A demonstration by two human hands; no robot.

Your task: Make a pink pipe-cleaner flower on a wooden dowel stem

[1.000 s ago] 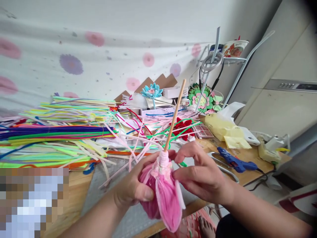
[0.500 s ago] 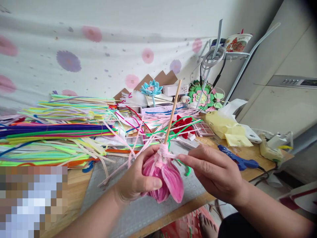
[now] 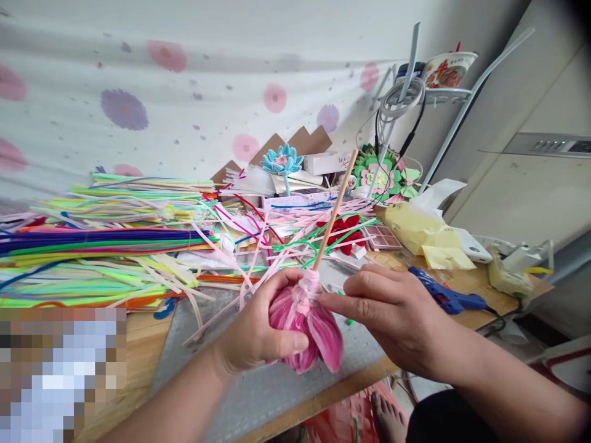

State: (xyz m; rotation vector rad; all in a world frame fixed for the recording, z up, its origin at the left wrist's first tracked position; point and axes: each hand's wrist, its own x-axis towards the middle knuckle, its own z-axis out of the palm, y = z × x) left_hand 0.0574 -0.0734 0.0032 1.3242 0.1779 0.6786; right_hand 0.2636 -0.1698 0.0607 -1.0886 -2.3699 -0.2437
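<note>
A pink fuzzy flower (image 3: 325, 339) hangs petals-down over the grey cutting mat, with a thin wooden stick (image 3: 336, 209) rising from its base and leaning right. My left hand (image 3: 265, 326) is wrapped round the flower's left side, thumb across the petals. Pale pink strip (image 3: 310, 287) is wound round the joint of stick and flower. My right hand (image 3: 392, 314) is at the right of this joint, its fingers closed and index fingertip against the wrapping; the bit of strip between its fingers is mostly hidden.
Bundles of coloured pipe cleaners (image 3: 106, 240) cover the left. Behind stands a blue flower (image 3: 282, 161); a red flower (image 3: 346, 234) lies nearer. A blue glue gun (image 3: 450, 295), yellow tissue pack (image 3: 422, 227) and wire rack (image 3: 443, 95) are at right.
The stick's top has tilted further right. My right hand has come in closer to the wrapping, and the free length of pale strip between them is shorter. My left hand keeps its hold.
</note>
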